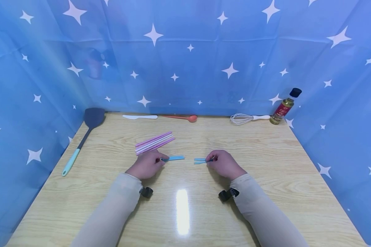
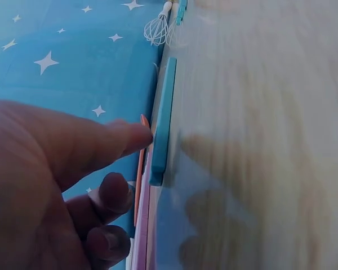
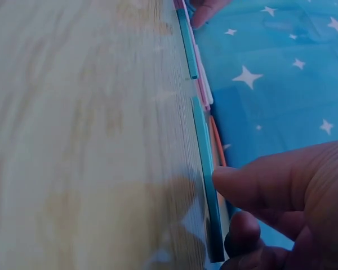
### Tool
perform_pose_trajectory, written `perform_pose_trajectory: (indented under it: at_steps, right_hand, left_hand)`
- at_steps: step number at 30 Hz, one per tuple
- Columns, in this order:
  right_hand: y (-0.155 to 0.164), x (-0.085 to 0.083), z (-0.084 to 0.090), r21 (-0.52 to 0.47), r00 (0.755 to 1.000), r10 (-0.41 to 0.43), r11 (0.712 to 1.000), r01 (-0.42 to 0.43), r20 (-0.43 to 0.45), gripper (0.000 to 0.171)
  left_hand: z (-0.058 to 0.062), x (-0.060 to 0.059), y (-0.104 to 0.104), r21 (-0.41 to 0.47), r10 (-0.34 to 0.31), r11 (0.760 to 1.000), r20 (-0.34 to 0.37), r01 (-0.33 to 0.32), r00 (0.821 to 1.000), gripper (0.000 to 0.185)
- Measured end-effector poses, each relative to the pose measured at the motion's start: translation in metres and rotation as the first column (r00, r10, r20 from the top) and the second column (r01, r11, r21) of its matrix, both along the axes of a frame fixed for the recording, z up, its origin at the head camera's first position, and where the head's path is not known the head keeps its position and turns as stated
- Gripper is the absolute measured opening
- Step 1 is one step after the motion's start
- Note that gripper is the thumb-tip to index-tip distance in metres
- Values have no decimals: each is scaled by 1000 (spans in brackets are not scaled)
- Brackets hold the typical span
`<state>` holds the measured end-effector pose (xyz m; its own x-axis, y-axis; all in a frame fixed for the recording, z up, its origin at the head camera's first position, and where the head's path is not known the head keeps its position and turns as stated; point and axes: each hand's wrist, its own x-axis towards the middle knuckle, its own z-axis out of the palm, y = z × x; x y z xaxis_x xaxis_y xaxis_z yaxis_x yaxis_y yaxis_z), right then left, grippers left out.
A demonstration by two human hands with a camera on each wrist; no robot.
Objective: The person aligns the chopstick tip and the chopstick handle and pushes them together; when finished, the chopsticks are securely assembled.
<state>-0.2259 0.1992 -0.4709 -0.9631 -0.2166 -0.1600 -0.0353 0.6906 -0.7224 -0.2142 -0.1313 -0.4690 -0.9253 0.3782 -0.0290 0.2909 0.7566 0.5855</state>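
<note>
On the table's middle lie two narrow blue plastic strips, one on the left [image 1: 177,158] and one on the right [image 1: 199,162], their facing ends apart. My left hand [image 1: 148,164] is at the outer end of the left strip [image 2: 164,121]; a fingertip [image 2: 139,136] meets its edge. At the right strip [image 3: 206,174], my right hand [image 1: 224,164] has a fingertip [image 3: 222,179] against the edge. Other fingers of both hands bend inward and hold nothing visible. Just beyond my left hand lie several long pink and white sticks [image 1: 154,142], slightly slanted.
Along the back edge lie a white knife [image 1: 140,117], a red spoon [image 1: 191,118] and a whisk [image 1: 242,118]. A bottle with a black cap [image 1: 281,110] stands at the back right. A dark spatula [image 1: 94,118] lies at the left edge. Blue starred cloth [image 1: 185,61] surrounds the table.
</note>
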Motion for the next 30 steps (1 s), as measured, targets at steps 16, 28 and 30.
perform_pose_trajectory:
  at_steps: [16,28,30]
  right_hand:
    - [-2,2,1,78,999,39,996,-38,-3,8]
    - [-9,4,4,69,990,114,992,-108,-80,6]
    - [-11,5,5,28,987,128,992,-125,-95,4]
  left_hand:
    - [-2,0,-2,33,7,999,9,-7,1000,14]
    - [-4,0,-2,-19,32,999,10,-32,999,13]
    - [-4,0,-1,1,26,1000,-6,-26,1000,10]
